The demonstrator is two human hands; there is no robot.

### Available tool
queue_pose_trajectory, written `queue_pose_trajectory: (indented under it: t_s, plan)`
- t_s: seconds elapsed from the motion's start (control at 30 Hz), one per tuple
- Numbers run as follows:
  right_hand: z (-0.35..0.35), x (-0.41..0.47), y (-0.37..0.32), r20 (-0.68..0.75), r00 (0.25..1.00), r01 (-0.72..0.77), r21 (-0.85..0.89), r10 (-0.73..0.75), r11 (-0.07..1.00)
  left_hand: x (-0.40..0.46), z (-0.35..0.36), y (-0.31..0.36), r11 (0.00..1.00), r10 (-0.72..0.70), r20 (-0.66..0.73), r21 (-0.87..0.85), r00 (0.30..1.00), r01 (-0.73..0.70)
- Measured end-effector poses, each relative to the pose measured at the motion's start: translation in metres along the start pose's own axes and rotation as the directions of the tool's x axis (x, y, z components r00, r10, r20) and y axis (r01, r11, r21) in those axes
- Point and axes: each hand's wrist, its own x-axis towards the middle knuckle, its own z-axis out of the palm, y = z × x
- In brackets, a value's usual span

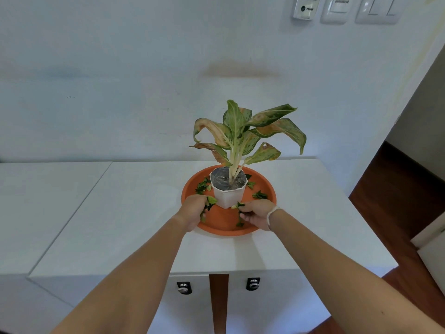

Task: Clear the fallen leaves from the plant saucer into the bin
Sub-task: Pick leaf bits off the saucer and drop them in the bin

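An orange plant saucer [224, 224] sits on a white cabinet top and holds a white pot [228, 196] with a green and tan leafy plant [243, 133]. Small green fallen leaves [259, 195] lie scattered in the saucer around the pot, with another clump of fallen leaves [201, 187] to the left. My left hand [193, 213] rests on the saucer's left front with leaf pieces gripped in its fingers. My right hand [256, 213], with a white band at the wrist, is closed on leaf pieces at the right front. No bin is visible.
The white cabinet top [134, 213] ends at a front edge near me, with two door knobs [184, 288] below. A seam splits it from a lower surface on the left. A wall stands close behind the plant. Wooden floor [395, 203] lies to the right.
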Motion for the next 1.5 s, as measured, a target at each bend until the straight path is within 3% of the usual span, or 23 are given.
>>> queue_pose_trajectory:
  t_s: [0.1,0.23,0.4,0.5,0.83,1.0,1.1,1.2,1.33,1.5]
  plan:
    - [-0.006,-0.002,0.001,0.039,0.997,-0.076,0.159,0.071,0.984,-0.008,0.000,0.003,0.964,-0.095,-0.002,-0.248,0.995,0.092]
    - [-0.010,-0.003,0.001,0.061,0.992,-0.123,0.262,0.110,0.957,-0.014,-0.002,0.002,0.895,-0.132,-0.013,-0.431,0.991,0.113]
    - [-0.007,-0.007,0.001,0.006,0.993,-0.109,0.454,0.119,0.884,-0.014,-0.002,0.004,0.858,-0.135,-0.007,-0.501,0.991,0.114]
    - [-0.005,-0.007,0.001,-0.017,0.992,-0.103,0.456,0.124,0.884,-0.014,-0.002,0.003,0.861,-0.128,0.006,-0.496,0.992,0.114]
    - [-0.006,-0.001,-0.004,-0.052,0.987,-0.143,0.134,0.151,0.981,-0.010,-0.002,0.006,0.928,-0.068,-0.059,-0.370,0.996,0.041]
    - [-0.007,-0.006,-0.009,-0.054,0.994,-0.106,-0.257,0.096,0.961,-0.009,-0.003,0.008,0.978,-0.062,-0.105,-0.203,0.993,0.039]
    - [-0.005,-0.007,-0.011,-0.090,0.995,-0.027,-0.616,-0.036,0.787,-0.006,-0.003,0.006,0.997,0.015,-0.137,-0.070,0.990,-0.025]
    - [-0.002,0.000,-0.007,0.029,0.965,0.153,-0.867,-0.260,0.473,-0.002,-0.002,0.003,0.964,0.168,-0.106,0.226,0.980,-0.141]
    - [0.002,0.001,-0.001,0.146,0.954,0.196,-0.965,-0.262,0.177,0.000,0.000,-0.002,0.665,0.338,0.077,0.686,0.938,-0.296]
    - [0.000,0.002,-0.001,0.228,0.956,0.218,-0.973,-0.186,-0.074,0.001,-0.002,-0.008,0.441,0.299,0.171,0.848,0.939,-0.294]
